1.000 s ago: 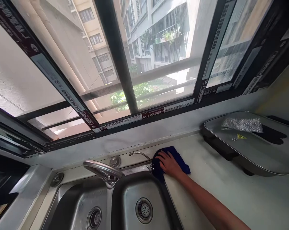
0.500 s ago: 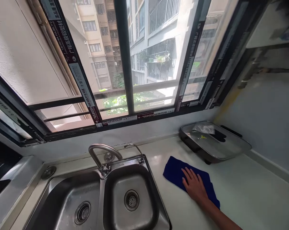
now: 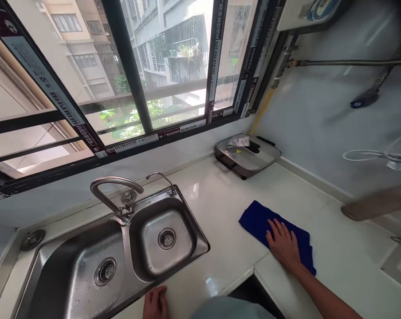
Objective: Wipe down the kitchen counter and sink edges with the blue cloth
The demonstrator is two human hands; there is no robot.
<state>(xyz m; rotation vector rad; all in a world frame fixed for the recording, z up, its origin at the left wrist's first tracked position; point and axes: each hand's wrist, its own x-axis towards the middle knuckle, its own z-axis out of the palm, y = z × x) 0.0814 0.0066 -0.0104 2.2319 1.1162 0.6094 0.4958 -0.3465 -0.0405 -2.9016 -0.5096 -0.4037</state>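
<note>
Watching through the head camera, largest first.

- Window (image 3: 129,66): well beyond the right fingers, ahead and to the left.
- Worktop (image 3: 220,226): under the right fingers, spreading out to either side.
- Double sink (image 3: 125,252): left of the right fingers, well apart; ahead of the left ones.
- Lidded pan (image 3: 260,159): ahead of the right fingers, apart from the cloth, a silvery packet (image 3: 239,141) on its lid.
- Blue cloth (image 3: 253,221): beneath my right hand (image 3: 285,248), flat on the worktop. Right fingers slightly spread, pressing down rather than gripping.
- Left hand (image 3: 155,303): at the sink's near edge, partly cut off. I can't tell whether its fingers hold anything.
- Small tap (image 3: 167,179): ahead and left of the right fingers.

Just changed: cloth has come away from the small tap, leaving that sink corner uncovered; left hand has entered view.
</note>
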